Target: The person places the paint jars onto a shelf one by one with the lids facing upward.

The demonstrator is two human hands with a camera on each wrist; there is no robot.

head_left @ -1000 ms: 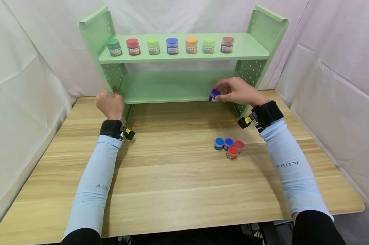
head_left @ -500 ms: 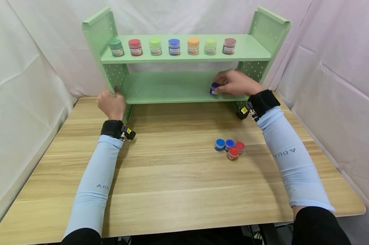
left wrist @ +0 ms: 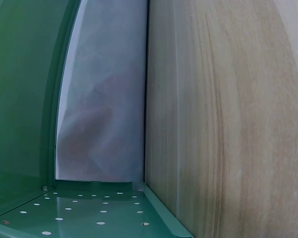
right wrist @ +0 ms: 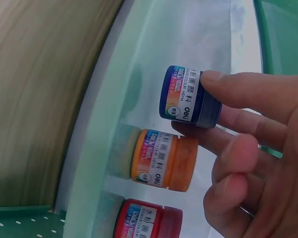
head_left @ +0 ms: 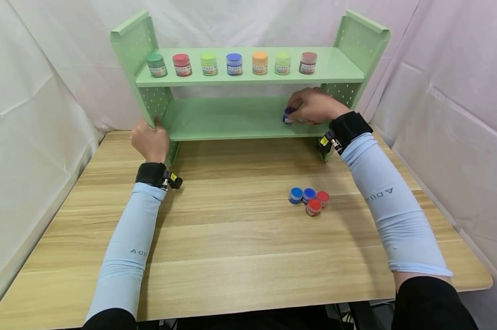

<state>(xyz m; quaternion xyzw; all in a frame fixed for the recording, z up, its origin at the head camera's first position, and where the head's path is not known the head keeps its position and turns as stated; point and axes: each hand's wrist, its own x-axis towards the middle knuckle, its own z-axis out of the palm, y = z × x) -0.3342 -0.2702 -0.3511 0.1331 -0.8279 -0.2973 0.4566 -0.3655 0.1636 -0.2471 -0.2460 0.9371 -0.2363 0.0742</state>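
My right hand [head_left: 317, 105] pinches a dark blue paint jar [head_left: 288, 116] by its lid, upright over the right part of the lower shelf board [head_left: 227, 119]. In the right wrist view, the jar's [right wrist: 181, 94] base looks slightly above the board. Beside it there stand an orange paint jar [right wrist: 156, 158] and a red paint jar [right wrist: 145, 220]; in the head view my hand mostly hides these two. My left hand [head_left: 150, 141] grips the front edge of the green shelf's left side panel [head_left: 133, 59]; its fingertips are hidden, and the left wrist view shows no part of this hand.
A row of several paint jars [head_left: 234, 64] stands on the upper board [head_left: 330, 64]. On the wooden table [head_left: 232, 256], a blue jar [head_left: 295, 195], a violet-blue jar [head_left: 308, 195] and two red jars [head_left: 314, 207] cluster right of centre. White cloth [head_left: 450, 114] hangs around the table.
My right hand has carried the dark blue jar from the lower board's front edge up and back over the board. The left hand keeps its grip on the side panel.
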